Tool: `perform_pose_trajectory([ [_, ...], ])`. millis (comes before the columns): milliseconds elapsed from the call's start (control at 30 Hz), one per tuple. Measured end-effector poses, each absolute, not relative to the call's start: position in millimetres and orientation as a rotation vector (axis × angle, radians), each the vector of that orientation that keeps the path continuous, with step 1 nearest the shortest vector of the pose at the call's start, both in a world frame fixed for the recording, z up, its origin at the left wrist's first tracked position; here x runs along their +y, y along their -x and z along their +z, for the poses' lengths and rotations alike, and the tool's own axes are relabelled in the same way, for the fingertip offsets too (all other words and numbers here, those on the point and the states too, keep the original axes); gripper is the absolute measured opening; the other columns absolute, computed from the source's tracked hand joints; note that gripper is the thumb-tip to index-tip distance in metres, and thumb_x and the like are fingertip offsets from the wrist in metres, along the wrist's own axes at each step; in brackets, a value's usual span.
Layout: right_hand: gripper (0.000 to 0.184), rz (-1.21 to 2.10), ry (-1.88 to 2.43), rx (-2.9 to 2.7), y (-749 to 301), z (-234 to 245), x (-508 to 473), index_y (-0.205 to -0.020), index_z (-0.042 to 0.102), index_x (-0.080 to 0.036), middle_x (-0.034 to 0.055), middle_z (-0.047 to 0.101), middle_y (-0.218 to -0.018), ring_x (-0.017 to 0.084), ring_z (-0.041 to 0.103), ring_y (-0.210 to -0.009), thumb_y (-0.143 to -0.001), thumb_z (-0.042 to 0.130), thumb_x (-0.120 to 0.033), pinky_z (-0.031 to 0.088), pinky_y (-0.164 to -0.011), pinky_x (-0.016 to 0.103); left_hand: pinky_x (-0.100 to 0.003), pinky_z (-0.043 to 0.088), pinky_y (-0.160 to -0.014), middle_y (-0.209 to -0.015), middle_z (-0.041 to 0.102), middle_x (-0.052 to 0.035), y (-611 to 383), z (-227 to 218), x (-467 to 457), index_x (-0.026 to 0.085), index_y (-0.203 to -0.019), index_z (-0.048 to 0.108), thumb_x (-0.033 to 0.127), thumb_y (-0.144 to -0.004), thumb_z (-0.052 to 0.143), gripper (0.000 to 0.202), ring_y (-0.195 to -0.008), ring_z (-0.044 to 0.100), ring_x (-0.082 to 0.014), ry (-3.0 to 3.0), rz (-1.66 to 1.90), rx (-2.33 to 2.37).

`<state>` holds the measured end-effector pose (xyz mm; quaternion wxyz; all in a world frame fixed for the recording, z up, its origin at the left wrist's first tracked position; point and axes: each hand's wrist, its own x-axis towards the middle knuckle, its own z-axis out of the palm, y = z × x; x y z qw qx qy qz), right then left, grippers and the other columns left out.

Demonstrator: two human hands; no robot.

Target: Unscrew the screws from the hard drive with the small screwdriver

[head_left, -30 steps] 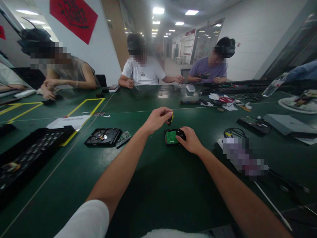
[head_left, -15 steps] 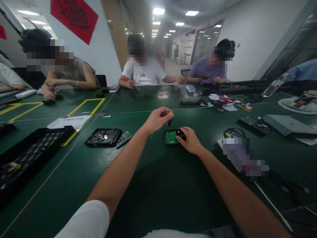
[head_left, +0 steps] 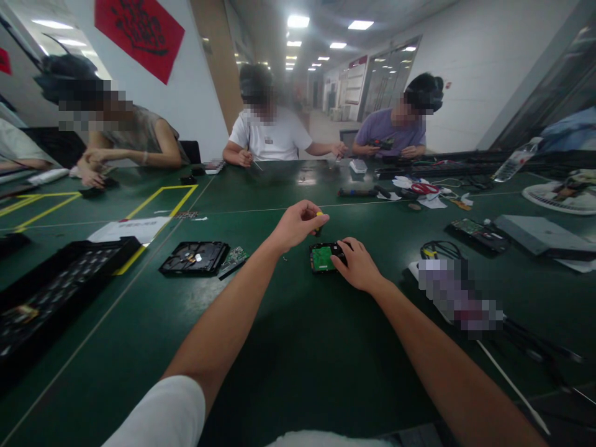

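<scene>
A hard drive (head_left: 321, 258) with a green circuit board facing up lies on the green table in front of me. My right hand (head_left: 357, 263) grips its right side, thumb across the near part and fingers over the far edge. Just beyond the drive's left end, my left hand (head_left: 302, 225) is closed on a small screwdriver (head_left: 319, 215) with a yellow top and dark body. Its tip is too small to make out. To the left lies an opened black drive casing (head_left: 193, 257) beside a loose circuit board (head_left: 235, 259).
A long black tray (head_left: 65, 292) fills the left side. On the right are a white pouch-like object (head_left: 431, 279), partly blurred, another drive (head_left: 479, 236), a grey box (head_left: 542, 234) and a plastic bottle (head_left: 516, 160). Several people sit across the table. Small screws lie near my left wrist.
My left hand has shifted very slightly right, and the screwdriver's dark body shows less below the fingers. My right hand stays on the hard drive.
</scene>
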<state>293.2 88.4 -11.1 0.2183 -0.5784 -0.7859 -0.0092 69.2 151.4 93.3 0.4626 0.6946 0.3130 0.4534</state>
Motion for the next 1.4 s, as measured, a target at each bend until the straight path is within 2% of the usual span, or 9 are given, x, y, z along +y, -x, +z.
perform_pose_trajectory([
  [367, 0.058, -0.004, 1.611, -2.211, -291.6, -6.7, 85.6, -0.148, 0.054, -0.020, 0.0160, 0.051, -0.148, 0.038, 0.044, -0.137, -0.104, 0.039, -0.055, 0.044, -0.110, 0.057, -0.024, 0.056, -0.059, -0.082, 0.064, -0.0022, -69.7, 87.4, 155.5, 0.017, -0.093, 0.057, 0.037, -0.087, 0.079, 0.031, -0.070, 0.061, -0.0115, -1.626, 1.129, 0.816],
  [600, 0.053, -0.016, 1.575, -2.268, -288.1, -4.5, 83.6, -0.153, 0.049, -0.028, 0.0096, 0.051, -0.153, 0.039, 0.031, -0.149, -0.105, 0.036, -0.048, 0.029, -0.119, 0.063, -0.022, 0.054, -0.058, -0.080, 0.064, -0.0017, -70.4, 89.1, 153.9, 0.017, -0.091, 0.056, 0.036, -0.087, 0.079, 0.030, -0.070, 0.061, -0.0110, -1.623, 1.124, 0.823],
  [800, 0.053, -0.019, 1.567, -2.306, -286.8, -3.6, 83.6, -0.154, 0.048, -0.027, 0.0098, 0.052, -0.152, 0.037, 0.036, -0.147, -0.106, 0.034, -0.046, 0.025, -0.121, 0.062, -0.022, 0.054, -0.058, -0.079, 0.063, -0.0007, -70.3, 88.4, 154.8, 0.018, -0.092, 0.055, 0.034, -0.088, 0.077, 0.028, -0.069, 0.060, -0.0108, -1.634, 1.132, 0.808],
  [1033, 0.054, -0.032, 1.577, -2.316, -286.0, -4.4, 83.4, -0.155, 0.046, -0.027, 0.0078, 0.050, -0.156, 0.038, 0.034, -0.149, -0.107, 0.032, -0.046, 0.024, -0.122, 0.062, -0.023, 0.058, -0.063, -0.083, 0.062, -0.0018, -68.0, 87.4, 157.2, 0.018, -0.109, 0.068, 0.037, -0.093, 0.070, 0.025, -0.076, 0.061, -0.0127, -1.763, 1.090, 0.708],
  [1200, 0.056, 0.005, 1.591, -2.316, -286.4, -4.7, 84.1, -0.157, 0.043, -0.026, 0.0064, 0.044, -0.162, 0.037, 0.033, -0.151, -0.107, 0.031, -0.046, 0.025, -0.122, 0.062, -0.023, 0.058, -0.063, -0.091, 0.068, -0.0059, -68.0, 86.5, 158.4, 0.017, -0.111, 0.070, 0.039, -0.095, 0.066, 0.028, -0.082, 0.064, -0.0143, -1.763, 1.096, 0.684],
  [1400, 0.057, 0.019, 1.601, -2.307, -287.1, -4.6, 84.3, -0.157, 0.043, -0.025, 0.0083, 0.045, -0.161, 0.036, 0.033, -0.151, -0.106, 0.032, -0.048, 0.026, -0.122, 0.061, -0.023, 0.057, -0.063, -0.095, 0.070, -0.0087, -69.4, 87.0, 159.5, 0.016, -0.103, 0.071, 0.041, -0.098, 0.059, 0.028, -0.085, 0.066, -0.0156, -1.643, 1.089, 0.720],
])
